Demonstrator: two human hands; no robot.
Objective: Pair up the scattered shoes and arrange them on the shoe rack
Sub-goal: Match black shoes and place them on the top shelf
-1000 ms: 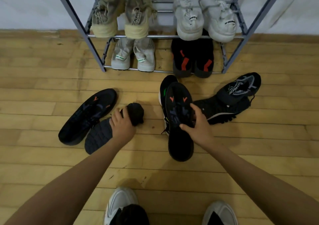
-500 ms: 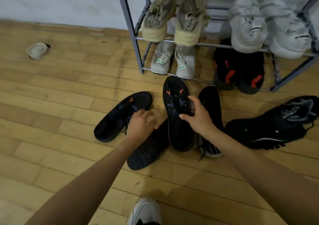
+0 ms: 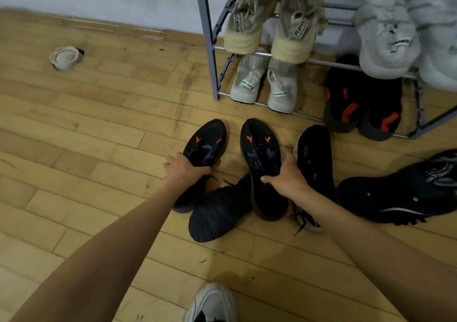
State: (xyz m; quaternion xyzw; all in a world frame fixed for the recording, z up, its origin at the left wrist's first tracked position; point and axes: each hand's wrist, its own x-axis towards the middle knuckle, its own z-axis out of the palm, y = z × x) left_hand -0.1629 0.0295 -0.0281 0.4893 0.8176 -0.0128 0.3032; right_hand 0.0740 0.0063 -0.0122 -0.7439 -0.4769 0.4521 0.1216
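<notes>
Wood floor [image 3: 74, 148], loose lot: left orange-marked shoe [image 3: 205, 146] & right orange-marked shoe [image 3: 262, 156] soles up, dark shoe [image 3: 217, 213] btwn, green-flecked shoe [image 3: 314, 158], black sneaker [image 3: 400, 193] far rt. Rack [image 3: 207, 37]: beige pair [image 3: 291, 40], white pair [image 3: 385, 47] up top; grey pair [image 3: 247, 82], red-marked pair [image 3: 346, 104] below.

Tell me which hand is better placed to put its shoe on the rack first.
Probably the right hand: it grips the orange-marked shoe nearer the rack, which stands ahead to the right. The left hand holds its matching shoe farther left.
</notes>
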